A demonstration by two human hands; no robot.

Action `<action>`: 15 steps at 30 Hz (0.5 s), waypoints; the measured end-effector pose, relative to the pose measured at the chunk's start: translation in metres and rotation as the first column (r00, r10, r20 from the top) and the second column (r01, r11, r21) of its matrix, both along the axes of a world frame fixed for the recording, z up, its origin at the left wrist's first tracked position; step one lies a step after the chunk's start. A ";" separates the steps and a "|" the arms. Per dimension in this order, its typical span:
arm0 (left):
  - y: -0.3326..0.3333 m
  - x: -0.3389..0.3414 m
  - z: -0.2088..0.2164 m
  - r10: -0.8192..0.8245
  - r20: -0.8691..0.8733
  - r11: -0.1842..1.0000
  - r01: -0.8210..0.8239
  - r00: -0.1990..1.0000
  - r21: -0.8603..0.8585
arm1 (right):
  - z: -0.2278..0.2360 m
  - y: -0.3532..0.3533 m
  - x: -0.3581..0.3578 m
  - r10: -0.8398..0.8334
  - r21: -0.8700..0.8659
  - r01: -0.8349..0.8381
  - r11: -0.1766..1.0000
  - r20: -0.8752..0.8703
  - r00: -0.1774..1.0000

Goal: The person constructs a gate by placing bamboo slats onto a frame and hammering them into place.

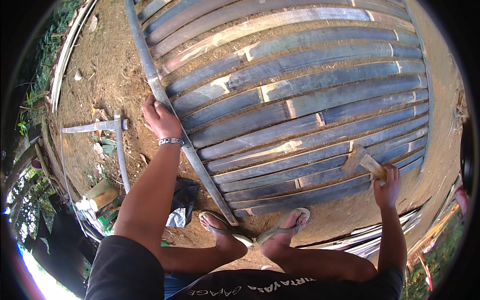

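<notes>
Split bamboo slats point(295, 107) lie side by side across a frame on the ground, dark and bluish with pale nodes. A long bamboo pole point(200, 167) runs along their left ends. My left hand point(161, 119) is closed against this pole from its outer side, thumb on top; the fingertips are partly hidden. In my right hand point(387, 187) is a hatchet point(373, 166), gripped by its short wooden handle. Its flat, brownish head lies over the nearer slats at the right; whether it touches them I cannot tell.
My sandalled feet point(287, 227) stand at the near edge of the slats. On the left lie crossed bamboo pieces point(120, 145), a dark plastic bag point(184, 200) and a container point(102, 195). Pale bamboo strips point(360, 240) are piled at the near right. Another pole point(424, 55) edges the far right.
</notes>
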State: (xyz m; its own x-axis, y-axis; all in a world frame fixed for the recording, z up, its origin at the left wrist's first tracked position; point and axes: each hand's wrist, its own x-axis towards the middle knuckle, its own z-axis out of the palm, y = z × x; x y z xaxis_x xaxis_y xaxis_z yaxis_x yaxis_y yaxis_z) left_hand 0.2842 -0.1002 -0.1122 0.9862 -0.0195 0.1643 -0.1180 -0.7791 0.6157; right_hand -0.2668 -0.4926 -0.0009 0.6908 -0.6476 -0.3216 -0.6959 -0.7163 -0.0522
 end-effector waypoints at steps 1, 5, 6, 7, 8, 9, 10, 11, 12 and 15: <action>0.004 0.001 -0.003 -0.006 -0.009 0.999 0.006 1.000 -0.036 | -0.001 0.005 -0.004 -0.020 0.044 0.018 0.999 0.026 0.999; 0.009 0.007 -0.006 -0.008 -0.078 1.000 0.010 0.997 0.018 | -0.002 0.028 -0.018 -0.169 0.244 0.140 0.960 0.101 0.980; 0.013 0.009 -0.006 -0.022 -0.092 1.000 0.024 0.996 0.020 | -0.004 0.032 -0.022 -0.179 0.254 0.147 0.956 0.110 0.978; 0.017 0.010 -0.008 -0.036 -0.106 0.999 0.038 0.994 0.021 | -0.006 0.036 -0.027 -0.190 0.263 0.154 0.953 0.119 0.975; 0.021 0.014 -0.011 -0.049 -0.115 0.999 0.051 0.992 0.018 | -0.008 0.039 -0.029 -0.199 0.269 0.158 0.950 0.133 0.971; 0.027 0.018 -0.013 -0.080 -0.096 0.995 0.085 0.992 0.047 | -0.008 0.041 -0.030 -0.231 0.293 0.184 0.938 0.133 0.964; 0.032 0.021 -0.015 -0.112 -0.077 0.990 0.118 0.991 0.077 | -0.007 0.044 -0.029 -0.262 0.316 0.209 0.925 0.133 0.956; 0.037 0.021 -0.016 -0.164 -0.036 0.976 0.167 0.986 0.139 | -0.006 0.048 -0.029 -0.292 0.338 0.235 0.911 0.129 0.948; 0.041 0.022 -0.017 -0.218 0.003 0.956 0.213 0.976 0.203 | -0.006 0.050 -0.029 -0.285 0.339 0.225 0.913 0.139 0.948; 0.032 0.018 -0.009 -0.141 -0.103 0.985 0.150 0.985 0.082 | -0.006 0.055 -0.030 -0.286 0.353 0.220 0.909 0.147 0.947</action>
State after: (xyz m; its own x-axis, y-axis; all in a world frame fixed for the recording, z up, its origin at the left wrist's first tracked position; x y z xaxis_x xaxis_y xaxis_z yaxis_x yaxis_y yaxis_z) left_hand 0.3018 -0.0679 -0.1210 0.9829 -0.1742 0.0597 -0.1775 -0.8102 0.5586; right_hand -0.2972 -0.4381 -0.0064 0.5869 -0.6895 -0.4245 -0.8043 -0.4363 -0.4033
